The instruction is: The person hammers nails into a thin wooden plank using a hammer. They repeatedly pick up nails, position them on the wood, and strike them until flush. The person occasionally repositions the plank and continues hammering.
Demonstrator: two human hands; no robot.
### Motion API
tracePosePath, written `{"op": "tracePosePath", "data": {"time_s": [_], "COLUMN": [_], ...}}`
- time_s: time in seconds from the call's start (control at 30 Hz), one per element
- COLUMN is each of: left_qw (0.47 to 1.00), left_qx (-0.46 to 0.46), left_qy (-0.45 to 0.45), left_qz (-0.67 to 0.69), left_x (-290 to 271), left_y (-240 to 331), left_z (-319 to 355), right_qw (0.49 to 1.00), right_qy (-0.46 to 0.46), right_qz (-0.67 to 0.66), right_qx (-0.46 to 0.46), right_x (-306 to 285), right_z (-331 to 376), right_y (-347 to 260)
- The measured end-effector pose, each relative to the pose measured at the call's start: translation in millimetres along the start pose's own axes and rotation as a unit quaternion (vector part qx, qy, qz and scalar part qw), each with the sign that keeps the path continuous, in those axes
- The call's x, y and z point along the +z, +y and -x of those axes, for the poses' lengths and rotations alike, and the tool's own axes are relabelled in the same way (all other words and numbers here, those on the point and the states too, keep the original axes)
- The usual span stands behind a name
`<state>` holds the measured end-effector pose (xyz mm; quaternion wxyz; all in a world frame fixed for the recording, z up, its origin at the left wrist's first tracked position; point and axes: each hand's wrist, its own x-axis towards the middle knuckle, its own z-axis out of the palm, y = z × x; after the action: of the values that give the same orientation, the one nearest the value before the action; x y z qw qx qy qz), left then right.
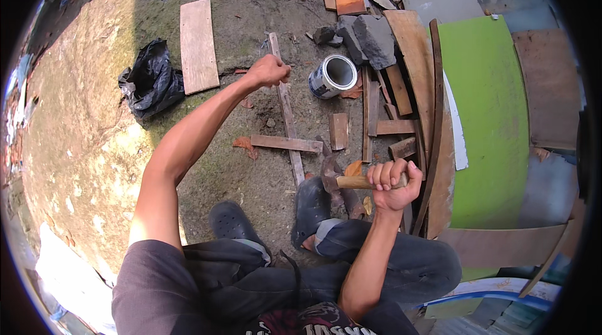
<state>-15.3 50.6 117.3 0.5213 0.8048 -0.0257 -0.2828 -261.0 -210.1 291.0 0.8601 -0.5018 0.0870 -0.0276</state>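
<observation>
My left hand (269, 71) is closed around a long, narrow wooden strip (286, 111), near its far end. The strip shows on both sides of the fist, and its near end lies by my shoe. A shorter wooden piece (276, 142) crosses it lower down. In my right hand (395, 183) is a hammer (354, 183), gripped by its pale wooden handle. Its rusty brown head points left, above my right shoe (311, 206). The fingertips of my left hand are partly hidden.
An open metal can (339, 73) stands beyond the strip, beside dark stone blocks (374, 40). Wood scraps (395, 127) and a green board (486, 122) fill the right. Leftward are a flat plank (199, 45) and a black plastic bag (150, 81).
</observation>
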Motion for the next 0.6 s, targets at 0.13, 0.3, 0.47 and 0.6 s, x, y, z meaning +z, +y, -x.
{"op": "tracePosePath", "data": {"time_s": [0.13,0.3,0.47,0.6], "left_qw": [0.981,0.989,0.980,0.964], "left_qx": [-0.053,-0.092,-0.020,0.064], "left_qy": [0.163,0.052,0.081,0.012], "left_qz": [-0.096,-0.099,-0.183,-0.256], "left_x": [-33.6,-32.0,12.8,43.5], "left_y": [-50.9,-58.5,-67.9,-53.2], "left_z": [-36.1,-47.2,-20.2,37.4], "right_qw": [1.000,0.999,0.999,0.994], "right_qy": [-0.016,-0.003,0.043,0.065], "right_qz": [0.009,0.011,0.024,0.060], "right_qx": [-0.019,-0.031,0.016,0.057], "right_x": [1.7,-6.0,9.2,21.5], "right_z": [2.8,6.2,-12.3,-51.9], "right_y": [-3.7,0.1,12.3,32.0]}}
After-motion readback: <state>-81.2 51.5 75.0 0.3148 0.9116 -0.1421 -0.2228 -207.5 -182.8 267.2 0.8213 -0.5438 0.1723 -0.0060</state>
